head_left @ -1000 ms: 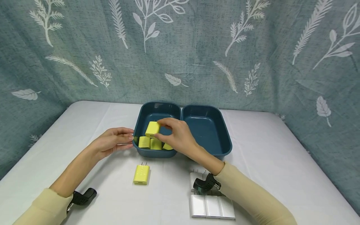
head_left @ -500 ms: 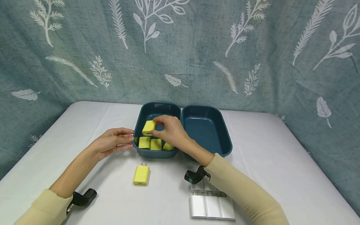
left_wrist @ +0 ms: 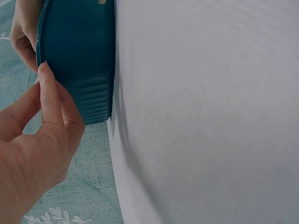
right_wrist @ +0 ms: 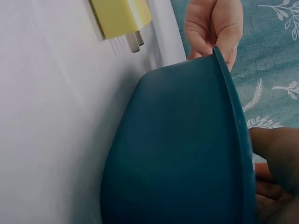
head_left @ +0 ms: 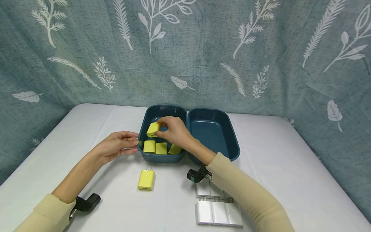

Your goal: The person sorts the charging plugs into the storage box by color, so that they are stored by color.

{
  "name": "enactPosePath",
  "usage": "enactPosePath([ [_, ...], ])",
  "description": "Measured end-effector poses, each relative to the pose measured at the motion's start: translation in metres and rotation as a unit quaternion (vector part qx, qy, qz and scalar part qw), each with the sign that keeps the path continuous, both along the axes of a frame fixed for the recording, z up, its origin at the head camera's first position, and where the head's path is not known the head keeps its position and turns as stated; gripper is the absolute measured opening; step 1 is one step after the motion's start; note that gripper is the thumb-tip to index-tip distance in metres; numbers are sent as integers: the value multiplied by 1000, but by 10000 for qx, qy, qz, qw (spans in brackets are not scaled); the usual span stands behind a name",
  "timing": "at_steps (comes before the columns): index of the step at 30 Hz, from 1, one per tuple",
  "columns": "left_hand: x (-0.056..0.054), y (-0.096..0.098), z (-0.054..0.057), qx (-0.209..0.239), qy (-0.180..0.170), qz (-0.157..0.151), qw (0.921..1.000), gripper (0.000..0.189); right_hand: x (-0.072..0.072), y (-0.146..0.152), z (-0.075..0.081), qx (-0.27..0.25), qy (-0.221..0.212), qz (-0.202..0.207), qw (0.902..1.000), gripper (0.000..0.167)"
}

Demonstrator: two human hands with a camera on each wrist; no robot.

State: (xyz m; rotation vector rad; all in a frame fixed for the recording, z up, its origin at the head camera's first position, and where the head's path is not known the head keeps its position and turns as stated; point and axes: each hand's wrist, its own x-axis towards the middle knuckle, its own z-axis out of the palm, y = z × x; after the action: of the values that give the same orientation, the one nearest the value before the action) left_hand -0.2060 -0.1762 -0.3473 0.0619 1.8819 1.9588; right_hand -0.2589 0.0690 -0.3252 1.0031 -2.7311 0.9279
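My right hand (head_left: pixel 175 130) reaches into the left dark blue bin (head_left: pixel 162 158) and pinches a yellow charger plug (head_left: pixel 153 129) between thumb and fingers. Below it, several yellow chargers (head_left: pixel 161 148) lie along the bin's near side. My left hand (head_left: pixel 118 146) grips the bin's left rim, and the left wrist view shows its thumb and fingers (left_wrist: pixel 51 98) at that edge. In the right wrist view the bin's wall (right_wrist: pixel 177 140) hides the held charger and part of the right hand (right_wrist: pixel 278 168).
One yellow charger (head_left: pixel 146 179) lies on the white table in front of the left bin, prongs pointing away. A second blue bin (head_left: pixel 213 138) adjoins on the right. White chargers (head_left: pixel 219 212) stand in rows at front right, partly under the right sleeve. A patterned curtain (head_left: pixel 185 58) hangs behind.
The right hand has carried the yellow charger slightly left and farther back inside the left bin, its forearm shifting left too. The left hand has stayed at the rim.
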Motion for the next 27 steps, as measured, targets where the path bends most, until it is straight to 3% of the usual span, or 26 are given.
enactPosePath([
  [11,0,1,-1,40,48,-8,10000,47,-9,-1,0,107,31,120,9999,41],
  [27,-1,0,-3,45,14,6,10000,45,-10,0,-5,176,-120,184,9996,43],
])
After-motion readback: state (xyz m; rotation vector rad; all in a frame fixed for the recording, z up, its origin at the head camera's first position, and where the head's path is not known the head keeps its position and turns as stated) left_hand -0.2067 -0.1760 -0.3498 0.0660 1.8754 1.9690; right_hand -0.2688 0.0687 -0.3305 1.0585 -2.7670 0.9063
